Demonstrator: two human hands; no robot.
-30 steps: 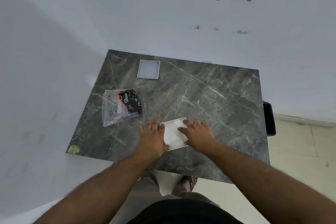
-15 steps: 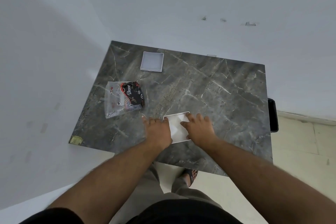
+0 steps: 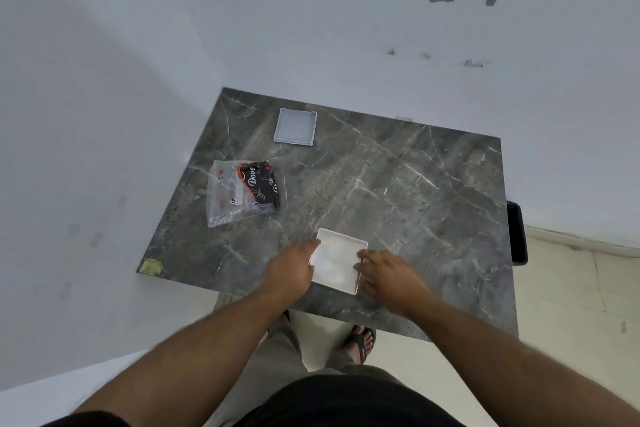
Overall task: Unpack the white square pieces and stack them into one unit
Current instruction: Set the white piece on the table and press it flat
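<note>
Flanking the near tray (image 3: 337, 262) now, both hands sit at its sides on the dark marble table (image 3: 398, 204). The left hand (image 3: 289, 269) presses its fingertips against the tray's left edge, fingers loosely curled rather than clenched; whether they truly grip it, I can't tell. The right hand (image 3: 388, 276) lies flat and spread, fingertips (image 3: 362, 258) touching the tray's right edge. Half a second ago those right fingers lay across the top of the white square, and the left hand covered its left side; now both have slid outward and far more of the white face shows. The tray has turned a little too, its far-left corner pointing away from the person. It rests close to the table's near edge, roughly mid-width.

Well apart, at the far left of the table, the second tray (image 3: 295, 126) sits where it was. Between the two, toward the left, the clear bag (image 3: 242, 191) with its dark Dove label lies flat, unmoved. A yellow sticker (image 3: 150, 267) marks the near-left corner. Below the table edge, a sandalled foot (image 3: 360, 340) shows on the pale floor.
</note>
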